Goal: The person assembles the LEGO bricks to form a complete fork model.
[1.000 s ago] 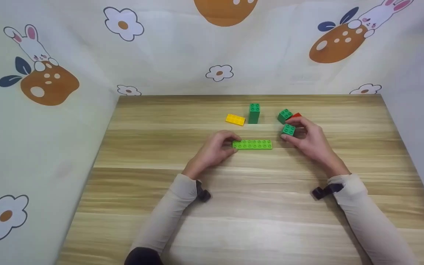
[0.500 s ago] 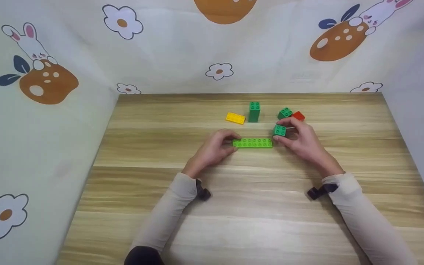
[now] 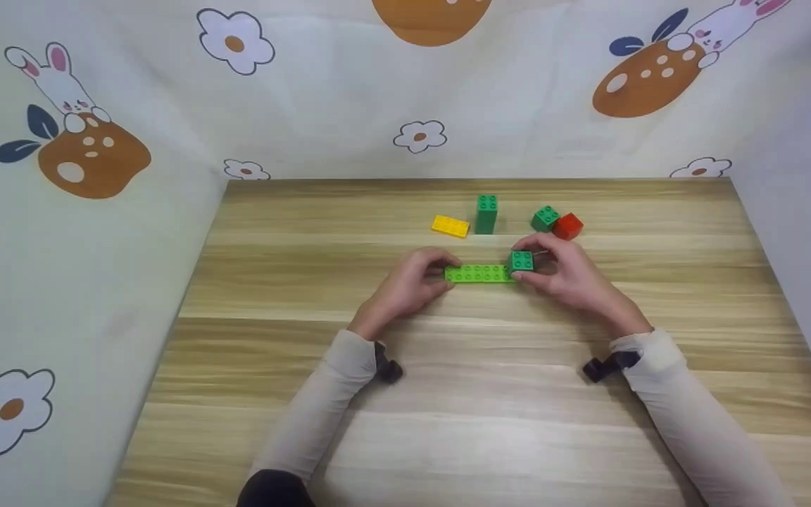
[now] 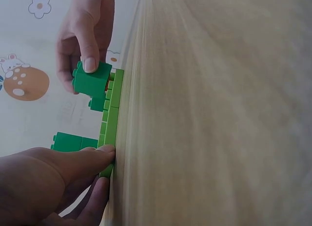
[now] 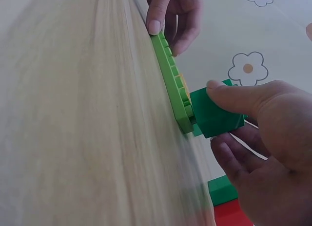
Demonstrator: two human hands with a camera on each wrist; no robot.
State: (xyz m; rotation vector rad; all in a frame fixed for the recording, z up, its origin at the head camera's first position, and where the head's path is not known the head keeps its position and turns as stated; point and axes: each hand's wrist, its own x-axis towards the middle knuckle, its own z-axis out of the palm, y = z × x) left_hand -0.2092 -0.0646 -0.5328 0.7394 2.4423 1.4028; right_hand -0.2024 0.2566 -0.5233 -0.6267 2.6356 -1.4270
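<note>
A long light-green studded building brick lies flat on the table, with a thin seam across its side in the left wrist view. My left hand pinches its left end between thumb and fingers. My right hand holds a dark green square building block by its sides, studs up. That block is over the right end of the light-green brick, slightly tilted, its lower edge right at the studs in the right wrist view.
Behind the hands stand a tall dark green stack and a flat yellow brick. To the right, another green block sits beside a red block. A patterned cloth wall borders the table's back edge.
My right hand has carried the green block left and slightly nearer, onto the right end of the light-green brick, uncovering the red block. The left hand has stayed in place.
</note>
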